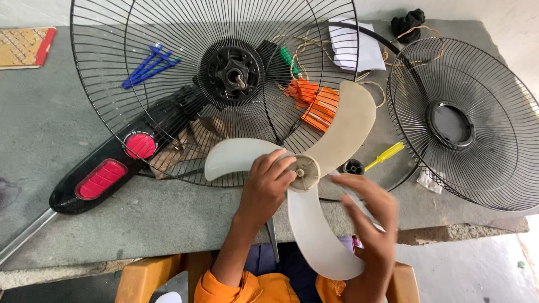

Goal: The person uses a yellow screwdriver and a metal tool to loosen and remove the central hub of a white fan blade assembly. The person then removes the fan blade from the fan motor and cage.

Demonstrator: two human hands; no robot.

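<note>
Fan blade (314,168): left hand (264,191) fingers clamped on its hub; right hand (370,224) fingers spread apart

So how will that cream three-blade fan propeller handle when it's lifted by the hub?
The fan propeller looks like thin plastic, so probably light for its span. Its long blades may flex a little. Held only at the hub by the left hand, it could swing or tilt; the right hand is beside a blade.
</note>
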